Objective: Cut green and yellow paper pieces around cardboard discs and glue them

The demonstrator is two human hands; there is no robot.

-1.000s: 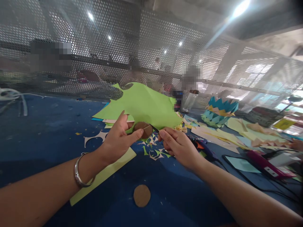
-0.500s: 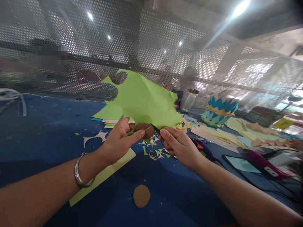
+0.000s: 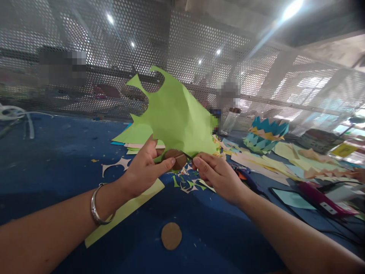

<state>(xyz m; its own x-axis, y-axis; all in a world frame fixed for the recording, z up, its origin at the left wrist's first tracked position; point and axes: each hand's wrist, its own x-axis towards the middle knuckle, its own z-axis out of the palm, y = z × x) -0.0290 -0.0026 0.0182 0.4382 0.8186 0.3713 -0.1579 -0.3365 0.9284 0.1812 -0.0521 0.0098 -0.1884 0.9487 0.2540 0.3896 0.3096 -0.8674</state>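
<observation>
My left hand (image 3: 151, 158) pinches a sheet of green paper (image 3: 179, 118) together with a brown cardboard disc (image 3: 177, 159), the thumb lying on the disc. Round bites are cut from the sheet's left edge. My right hand (image 3: 212, 169) is closed around scissors (image 3: 186, 155); only a dark, thin blade shows, at the disc's right edge, and the handles are hidden by the fingers. Another cardboard disc (image 3: 171, 236) lies flat on the blue table in front of me. Green and white paper offcuts (image 3: 188, 185) are scattered below the hands.
A pale yellow-green strip (image 3: 125, 213) lies under my left forearm. To the right are a glue gun (image 3: 251, 180), a magenta power strip (image 3: 322, 199) with cables, paper sheets (image 3: 259, 163) and a zigzag paper basket (image 3: 264, 135). Perforated metal mesh (image 3: 114, 49) stands behind the table.
The green sheet has tilted, its left end rising and its right side sloping down more steeply. Both hands stay nearly in place, holding the same things.
</observation>
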